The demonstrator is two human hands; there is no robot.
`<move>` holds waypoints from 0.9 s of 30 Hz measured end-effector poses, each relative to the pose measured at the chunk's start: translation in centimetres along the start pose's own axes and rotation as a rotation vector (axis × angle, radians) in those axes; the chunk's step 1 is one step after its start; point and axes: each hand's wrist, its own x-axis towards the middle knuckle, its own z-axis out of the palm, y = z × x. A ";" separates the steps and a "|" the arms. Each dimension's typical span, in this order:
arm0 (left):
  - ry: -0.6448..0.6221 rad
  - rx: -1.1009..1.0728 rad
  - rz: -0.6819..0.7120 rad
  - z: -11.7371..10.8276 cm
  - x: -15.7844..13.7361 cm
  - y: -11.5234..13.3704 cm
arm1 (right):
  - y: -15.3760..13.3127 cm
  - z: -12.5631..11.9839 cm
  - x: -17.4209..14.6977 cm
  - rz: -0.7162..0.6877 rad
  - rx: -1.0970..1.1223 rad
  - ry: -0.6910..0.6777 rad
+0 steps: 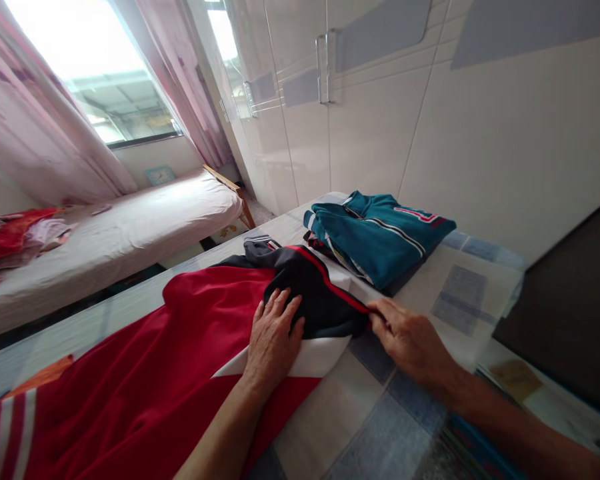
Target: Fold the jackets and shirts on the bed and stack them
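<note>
A red, black and white jacket (180,327) lies spread on the bed, with white stripes along its hem at the lower left and a striped cuff at its far side. My left hand (275,337) rests flat on the black part, fingers slightly spread. On the right, my right hand (405,337) pinches the edge of the black fabric by the end of a red stripe; the thumb and fingertips are closed on it. Beyond both hands sits a pile of folded clothes, topped by a teal zip jacket (375,233) with a red and white letter.
The bed has a blue and white checked sheet (360,413). Behind it stand white wardrobe doors (300,133) with metal handles. A second bed (145,227) is by the curtained window, with a clock (160,175) near it. A dark panel (570,307) is at the right.
</note>
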 end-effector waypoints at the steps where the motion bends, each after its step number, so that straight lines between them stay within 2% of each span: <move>1: -0.009 -0.006 -0.008 0.0 0.0 0.0 | 0.0 -0.6 0.4 0.048 0.127 -0.036; 5: -0.012 -0.039 -0.038 0.1 0.1 -0.1 | 0.4 -2.7 2.3 0.211 0.688 -0.299; 7: -0.004 -0.058 -0.054 0.1 0.1 -0.1 | 1.0 -2.9 3.2 0.214 0.853 -0.362; 8: -0.002 -0.062 -0.059 0.1 0.0 -0.1 | 1.4 -2.7 3.5 0.205 0.863 -0.375; 9: -0.002 -0.060 -0.059 0.2 0.0 -0.1 | 1.9 -2.5 3.7 0.188 0.816 -0.387; 11: -0.003 -0.038 -0.048 0.3 0.0 0.0 | 2.5 -2.0 3.7 0.150 0.569 -0.370; 14: -0.009 0.009 -0.018 0.5 -0.1 0.1 | 1.7 -2.0 3.1 0.038 0.153 -0.149; 16: -0.014 0.025 -0.010 0.7 -0.1 0.2 | 0.0 -2.2 2.6 -0.097 0.073 0.015; 17: -0.015 0.029 -0.012 0.7 -0.1 0.2 | -1.1 -2.3 2.4 -0.183 0.085 0.032; 19: -0.009 0.034 -0.021 0.7 0.0 0.2 | -2.8 -1.7 2.5 -0.343 0.113 -0.071; 21: -0.003 0.034 -0.031 0.7 0.0 0.1 | -3.4 -0.3 3.0 -0.402 0.072 -0.226; 23: -0.006 0.026 -0.038 0.7 0.0 0.1 | -3.0 1.6 3.6 -0.342 -0.011 -0.299; 25: -0.018 0.012 -0.049 0.8 -0.1 0.1 | -2.1 3.1 4.1 -0.273 -0.062 -0.293; 27: -0.028 -0.020 -0.061 0.7 -0.2 0.2 | -1.4 4.0 4.2 -0.272 -0.076 -0.272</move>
